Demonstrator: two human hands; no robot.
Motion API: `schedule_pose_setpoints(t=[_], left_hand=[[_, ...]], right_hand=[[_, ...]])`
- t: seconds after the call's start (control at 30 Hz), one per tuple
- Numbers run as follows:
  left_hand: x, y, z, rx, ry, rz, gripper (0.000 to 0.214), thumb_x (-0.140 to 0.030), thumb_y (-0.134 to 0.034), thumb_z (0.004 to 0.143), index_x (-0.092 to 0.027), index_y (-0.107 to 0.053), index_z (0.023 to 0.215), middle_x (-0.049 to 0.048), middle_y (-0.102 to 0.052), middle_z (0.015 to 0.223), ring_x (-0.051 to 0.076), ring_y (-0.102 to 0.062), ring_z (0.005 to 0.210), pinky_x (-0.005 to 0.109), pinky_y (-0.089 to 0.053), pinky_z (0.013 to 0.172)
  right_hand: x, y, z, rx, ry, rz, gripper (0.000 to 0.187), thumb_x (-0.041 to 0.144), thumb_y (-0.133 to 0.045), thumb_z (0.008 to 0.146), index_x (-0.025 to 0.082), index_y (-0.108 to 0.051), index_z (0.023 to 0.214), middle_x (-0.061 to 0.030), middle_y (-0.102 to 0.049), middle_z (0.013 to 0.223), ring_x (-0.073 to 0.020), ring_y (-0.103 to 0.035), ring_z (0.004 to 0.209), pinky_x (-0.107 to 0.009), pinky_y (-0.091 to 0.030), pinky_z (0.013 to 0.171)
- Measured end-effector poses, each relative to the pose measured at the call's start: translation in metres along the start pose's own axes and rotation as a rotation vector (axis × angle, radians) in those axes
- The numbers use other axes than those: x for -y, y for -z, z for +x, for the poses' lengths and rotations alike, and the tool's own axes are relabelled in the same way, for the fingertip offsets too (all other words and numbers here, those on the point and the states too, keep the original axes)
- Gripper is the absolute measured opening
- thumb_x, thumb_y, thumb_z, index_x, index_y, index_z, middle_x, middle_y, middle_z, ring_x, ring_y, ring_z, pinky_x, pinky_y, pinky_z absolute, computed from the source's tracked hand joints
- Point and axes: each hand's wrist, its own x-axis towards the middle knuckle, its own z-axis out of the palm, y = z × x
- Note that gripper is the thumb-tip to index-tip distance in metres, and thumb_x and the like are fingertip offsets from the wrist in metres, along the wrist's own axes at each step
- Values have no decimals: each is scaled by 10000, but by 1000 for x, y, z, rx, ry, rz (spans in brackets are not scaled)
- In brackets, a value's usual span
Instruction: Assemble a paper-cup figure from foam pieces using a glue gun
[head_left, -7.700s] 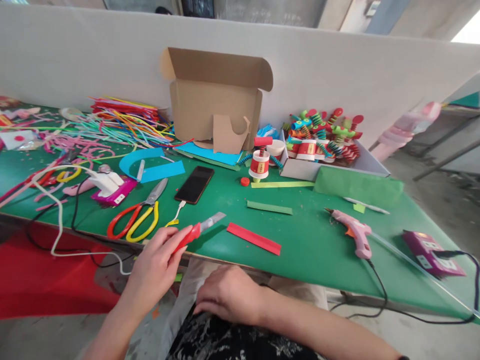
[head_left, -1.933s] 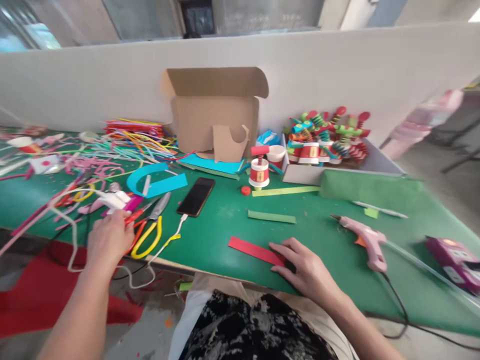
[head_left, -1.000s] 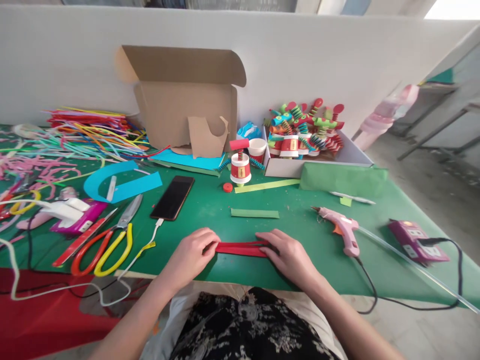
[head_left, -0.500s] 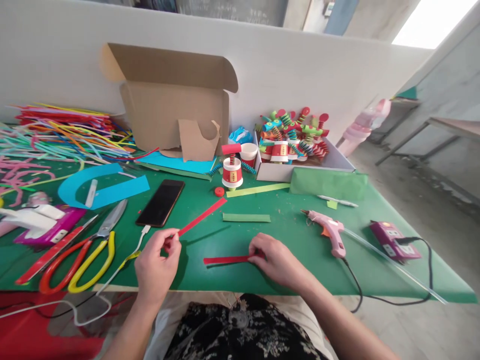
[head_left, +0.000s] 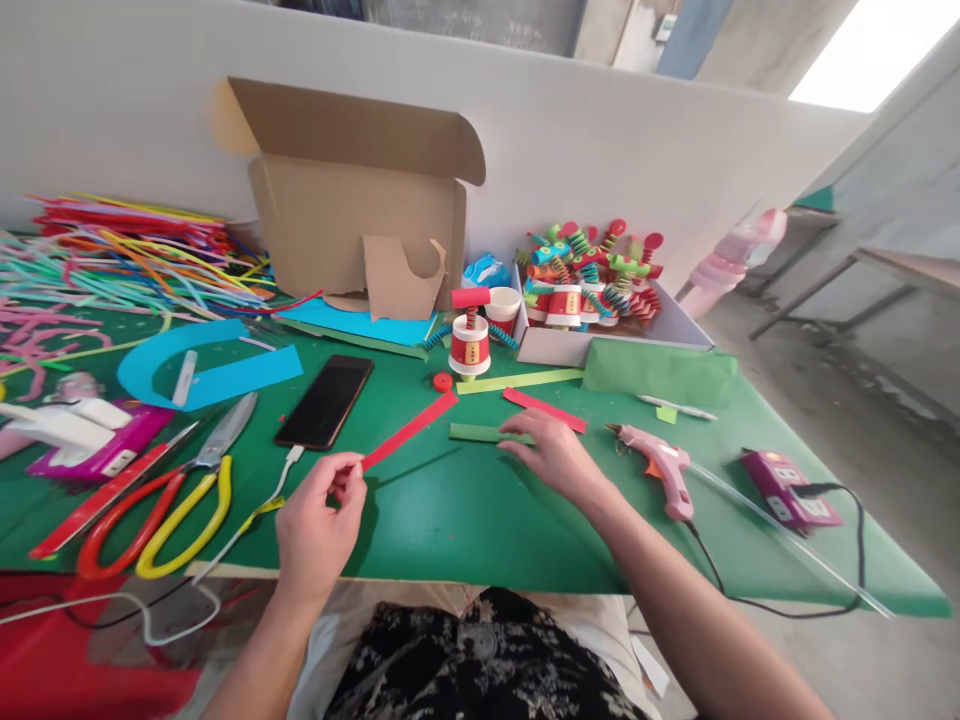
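Observation:
My left hand (head_left: pixel 322 510) pinches one end of a red paper strip (head_left: pixel 409 432), which slants up and away to the right above the green tabletop. Over the right end of a short green paper strip (head_left: pixel 480 433) is my right hand (head_left: pixel 551 450), its fingers apart and nothing held in them. Whether those fingers touch the green strip I cannot tell. Just beyond them lies a second red paper strip (head_left: pixel 544 408). Behind the strips stands a red-and-white paper-cup figure (head_left: pixel 469 345) with spring arms, a small red paper coil (head_left: pixel 442 382) beside it.
Scissors (head_left: pixel 217 470), a red cutter (head_left: pixel 105 500) and a phone (head_left: pixel 324 400) lie left. A pink glue gun (head_left: pixel 656 455) with its cord and a purple power block (head_left: pixel 791 487) are right. Behind are a box of finished figures (head_left: pixel 615 345) and a cardboard box (head_left: pixel 360 220).
My right hand has let go of its red strip, which now lies farther back beyond the green strip. That hand has moved forward and opened. My left hand still holds its strip.

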Motion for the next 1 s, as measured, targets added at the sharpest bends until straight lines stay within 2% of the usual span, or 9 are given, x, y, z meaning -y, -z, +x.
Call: schedule_pose_setpoints(t=[0.1, 0.33, 0.5, 0.67, 1.0], left_hand=[[0, 1, 0, 13, -23, -3, 149, -297, -515, 870, -207, -633, 850, -7, -673, 679, 127, -614, 574, 218, -472, 572], [0, 1, 0, 30, -28, 11, 121, -277, -518, 874, -225, -626, 856, -14, -679, 685, 131, -596, 585, 224, -470, 579], [0, 1, 0, 50, -34, -2, 118, -264, -516, 871, -220, -624, 850, -18, -674, 683, 123, -591, 574, 219, -465, 578], [0, 2, 0, 60, -19, 9, 120, -277, -517, 872, -228, -625, 851, -22, -678, 686, 123, -598, 573, 220, -464, 576], [1, 0, 1, 60, -8, -19, 141, -286, -525, 861, -213, -642, 834, -28, -666, 672, 110, -585, 554, 213, -454, 569]], right_hand=[[6, -11, 8, 80, -53, -52, 134, 260, -682, 863, 187, -705, 973, -72, -689, 956, -209, -648, 884, -302, -477, 762], [1, -13, 20, 89, -178, -39, 115, 268, -716, 838, 189, -716, 923, -36, -687, 843, -174, -628, 749, -266, -433, 647], [3, -13, 22, 110, -201, -73, 114, 257, -720, 834, 189, -722, 926, -34, -686, 831, -176, -631, 744, -266, -430, 640], [3, -11, 22, 94, -106, -145, 189, 271, -759, 803, 181, -700, 959, -72, -664, 960, -202, -633, 855, -290, -453, 715], [7, -14, 15, 50, 66, -280, 108, 235, -675, 869, 204, -661, 972, -87, -645, 1038, -237, -602, 948, -339, -435, 808]])
